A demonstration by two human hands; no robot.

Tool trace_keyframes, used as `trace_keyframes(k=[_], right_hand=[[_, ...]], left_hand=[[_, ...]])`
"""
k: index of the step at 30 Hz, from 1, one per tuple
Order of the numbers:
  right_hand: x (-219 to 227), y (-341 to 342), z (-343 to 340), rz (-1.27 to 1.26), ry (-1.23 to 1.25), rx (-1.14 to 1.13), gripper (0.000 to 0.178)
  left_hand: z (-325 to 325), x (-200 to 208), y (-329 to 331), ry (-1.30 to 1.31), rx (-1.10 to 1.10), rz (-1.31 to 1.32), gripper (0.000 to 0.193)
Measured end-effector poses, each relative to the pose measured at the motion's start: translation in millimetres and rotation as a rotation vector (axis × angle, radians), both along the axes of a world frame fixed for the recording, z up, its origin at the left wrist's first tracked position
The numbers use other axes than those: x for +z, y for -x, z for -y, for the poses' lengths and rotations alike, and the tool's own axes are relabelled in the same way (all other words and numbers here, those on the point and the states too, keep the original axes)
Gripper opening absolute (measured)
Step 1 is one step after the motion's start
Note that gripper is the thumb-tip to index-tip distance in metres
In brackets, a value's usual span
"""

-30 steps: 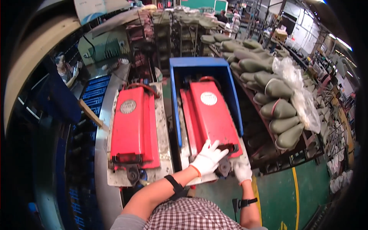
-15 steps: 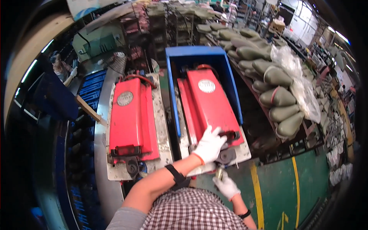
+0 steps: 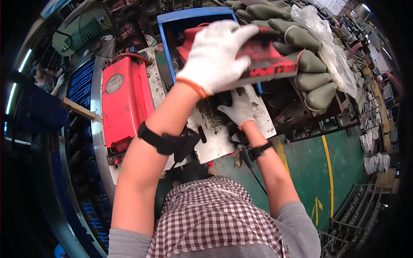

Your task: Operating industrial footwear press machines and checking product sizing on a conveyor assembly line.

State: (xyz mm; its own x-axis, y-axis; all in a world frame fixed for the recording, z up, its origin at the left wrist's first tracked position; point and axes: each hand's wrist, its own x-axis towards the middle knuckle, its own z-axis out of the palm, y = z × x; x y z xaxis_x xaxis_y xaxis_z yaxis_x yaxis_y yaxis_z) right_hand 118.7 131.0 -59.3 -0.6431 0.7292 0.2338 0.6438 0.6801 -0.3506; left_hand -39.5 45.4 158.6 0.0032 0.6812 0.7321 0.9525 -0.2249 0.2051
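My left hand (image 3: 217, 53), in a white glove, is at the raised red cover (image 3: 271, 60), its fingers stretched and thumb apart. The cover is tilted up over the pale metal plate (image 3: 217, 142) of the right-hand machine. Below it, my gloved right hand (image 3: 240, 107) reaches in over the plate, thumb spread from the fingers, beside a dark part; its fingertips are partly hidden. A short brass-coloured piece (image 3: 238, 160) sits at the plate's front edge, under my right wrist. On the left, a second machine's red cover (image 3: 124, 94) lies down.
A blue metal hood (image 3: 162, 32) stands behind the raised cover. To the right, olive-green boot shapes (image 3: 316, 81) lie on a rack with clear plastic sheeting (image 3: 331, 51). A wooden bar (image 3: 79, 108) juts in at left. Another person (image 3: 45, 81) is at far left.
The right-hand red cover has swung up from lying down. My left hand has risen with it. My right hand has left the brass-coloured piece and moved forward under the cover.
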Motion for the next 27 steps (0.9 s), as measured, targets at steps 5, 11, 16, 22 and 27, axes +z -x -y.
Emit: trace_keyframes(k=[5, 11, 16, 22, 27], right_hand=[[-8.9, 31.6, -11.5, 0.123, 0.199, -0.116, 0.093], [25.2, 7.7, -18.0, -0.636, 1.001, -0.19, 0.069], [15.4, -19.2, 41.0, -0.952, 1.701, -0.014, 0.067], [33.2, 12.6, 162.2, -0.813, 1.836, 0.346, 0.095], [56.5, 61.0, 231.3, -0.085, 1.33, 0.695, 0.084]], left_hand=[[12.7, 48.4, 28.7, 0.033, 0.065, 0.04, 0.055], [79.1, -20.8, 50.2, -0.07, -0.054, 0.307, 0.077], [190.9, -132.8, 52.9, 0.105, -0.064, 1.489, 0.109], [269.2, -190.8, -5.9, 0.024, -0.307, 1.922, 0.108], [345.0, -163.3, -14.1, -0.373, 0.077, 2.194, 0.067]])
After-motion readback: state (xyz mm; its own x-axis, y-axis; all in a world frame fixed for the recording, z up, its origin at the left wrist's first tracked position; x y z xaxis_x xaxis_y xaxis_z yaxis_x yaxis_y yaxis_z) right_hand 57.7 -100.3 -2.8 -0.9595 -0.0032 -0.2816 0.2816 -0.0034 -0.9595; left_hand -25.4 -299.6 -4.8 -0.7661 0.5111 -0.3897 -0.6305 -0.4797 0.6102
